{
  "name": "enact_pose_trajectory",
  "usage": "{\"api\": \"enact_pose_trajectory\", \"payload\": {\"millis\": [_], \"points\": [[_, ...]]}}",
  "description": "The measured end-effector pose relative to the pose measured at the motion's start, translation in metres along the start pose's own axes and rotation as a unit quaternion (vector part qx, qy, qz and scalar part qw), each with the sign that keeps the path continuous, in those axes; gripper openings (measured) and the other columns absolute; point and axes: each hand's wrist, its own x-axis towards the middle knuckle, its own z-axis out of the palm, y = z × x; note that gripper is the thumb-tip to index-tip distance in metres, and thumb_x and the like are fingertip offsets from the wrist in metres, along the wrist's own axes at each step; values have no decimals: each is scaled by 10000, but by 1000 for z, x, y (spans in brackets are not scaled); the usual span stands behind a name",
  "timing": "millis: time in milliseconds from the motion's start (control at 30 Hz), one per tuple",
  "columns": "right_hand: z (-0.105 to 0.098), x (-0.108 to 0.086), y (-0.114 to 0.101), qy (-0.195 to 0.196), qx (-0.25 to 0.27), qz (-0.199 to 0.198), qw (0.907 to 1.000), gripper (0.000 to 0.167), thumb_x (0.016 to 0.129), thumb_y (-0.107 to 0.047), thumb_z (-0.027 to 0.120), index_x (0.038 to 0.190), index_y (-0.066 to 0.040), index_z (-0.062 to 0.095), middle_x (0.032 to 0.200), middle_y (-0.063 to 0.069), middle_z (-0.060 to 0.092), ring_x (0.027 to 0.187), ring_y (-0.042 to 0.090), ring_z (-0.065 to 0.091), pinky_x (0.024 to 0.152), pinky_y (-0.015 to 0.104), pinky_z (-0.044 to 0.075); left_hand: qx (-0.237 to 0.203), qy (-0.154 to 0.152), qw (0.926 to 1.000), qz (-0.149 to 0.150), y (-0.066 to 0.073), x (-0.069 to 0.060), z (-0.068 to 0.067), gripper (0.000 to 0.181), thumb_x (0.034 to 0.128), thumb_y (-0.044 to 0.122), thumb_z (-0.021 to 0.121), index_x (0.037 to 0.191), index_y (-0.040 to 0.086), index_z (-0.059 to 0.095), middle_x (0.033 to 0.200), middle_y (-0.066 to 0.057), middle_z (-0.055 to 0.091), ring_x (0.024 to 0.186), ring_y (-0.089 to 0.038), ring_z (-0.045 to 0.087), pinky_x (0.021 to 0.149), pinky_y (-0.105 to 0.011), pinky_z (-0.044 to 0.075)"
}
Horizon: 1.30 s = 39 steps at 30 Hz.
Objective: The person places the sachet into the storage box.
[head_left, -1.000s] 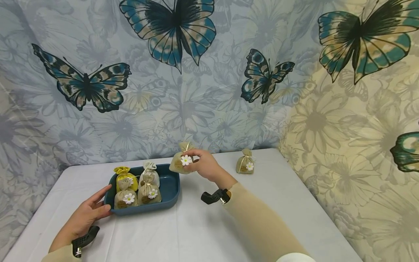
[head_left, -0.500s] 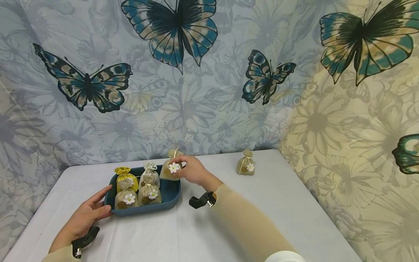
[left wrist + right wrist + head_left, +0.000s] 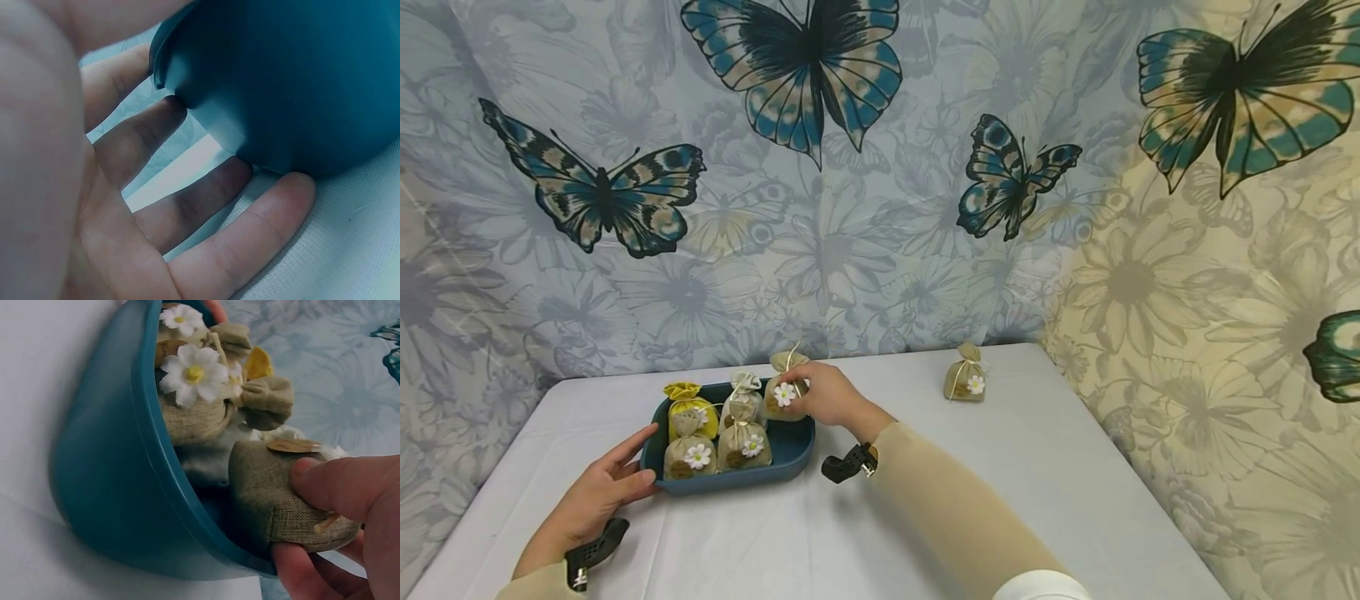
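My right hand (image 3: 831, 393) pinches a beige drawstring sachet (image 3: 778, 398) with a white daisy on it. The sachet is at the back right of a blue plastic tub (image 3: 737, 477), partly inside its rim. In the right wrist view, thumb and fingers press the sachet's cloth (image 3: 262, 481) from both sides. With spread, fairly straight fingers, my left hand (image 3: 597, 492) touches the tub's left end; its fingertips meet the blue wall (image 3: 281, 94) in the left wrist view. Inside stand a yellow sachet (image 3: 703, 421), a whitish sachet (image 3: 733, 408) and two beige sachets (image 3: 688, 460) in front.
Another beige sachet (image 3: 965, 382) with a daisy stands alone at the back right of the table, which has a white cloth (image 3: 737, 550). Behind the table hangs a butterfly-print curtain (image 3: 850, 242), close to the back edge.
My right hand has carried the beige sachet leftward and down, from above the tub's right rim to its back right inside. The left hand and the tub have stayed put.
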Motion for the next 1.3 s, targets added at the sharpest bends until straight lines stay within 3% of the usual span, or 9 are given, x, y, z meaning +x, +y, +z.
{"api": "enact_pose_trajectory", "payload": {"millis": [200, 633, 767, 967, 1133, 1300], "points": [[1, 4, -5, -67, -492, -42, 9988, 407, 833, -263, 836, 1221, -289, 718, 1254, -72, 640, 1198, 141, 553, 939, 300, 480, -25, -4, 10000, 48, 1, 0, 0, 752, 1006, 31, 590, 1594, 27, 122, 1584, -307, -135, 1343, -661, -14, 862, -404, 568], [9, 10, -4, -340, -990, -43, 9945, 436, 881, -306, 793, 1301, -323, 676, 1225, -96, 664, 1178, 112, 570, 930, 282, 487, -52, -10, 10000, 4, 2, -2, 3, 751, 1007, 47, 592, 1597, 37, 127, 1585, -306, -138, 1348, -650, -8, 866, -378, 566], [12, 7, -1, -343, -1201, -182, 9920, 454, 896, -310, 778, 1333, -337, 659, 1315, -106, 612, 1218, 116, 546, 943, 292, 489, -43, -12, 10000, -18, 2, -1, 4, 755, 1007, 51, 594, 1595, 29, 121, 1586, -305, -137, 1351, -643, 10, 865, -385, 567], [15, 3, 10, -92, -1867, -364, 9817, 438, 863, -378, 800, 1285, -336, 689, 1437, 5, 496, 1293, 223, 445, 989, 344, 455, -101, -21, 9999, -80, 2, 1, 3, 762, 1009, 56, 597, 1602, 50, 118, 1595, -275, -150, 1360, -635, -38, 868, -391, 566], [17, 4, 28, -215, -1164, -66, 9930, 484, 831, -407, 824, 1289, -358, 672, 1479, 42, 435, 1316, 277, 377, 1002, 404, 439, -78, -40, 9999, -87, 2, 0, 1, 760, 1011, 47, 590, 1604, 59, 115, 1595, -272, -153, 1357, -640, -32, 864, -391, 568], [17, 3, 35, -359, -408, -79, 9985, 518, 837, -380, 822, 1325, -339, 653, 1492, 50, 427, 1352, 303, 364, 1047, 448, 413, -13, 17, 10000, -95, 2, 0, 1, 759, 1008, 44, 593, 1598, 38, 115, 1599, -277, -130, 1363, -638, 10, 863, -402, 568]]}}
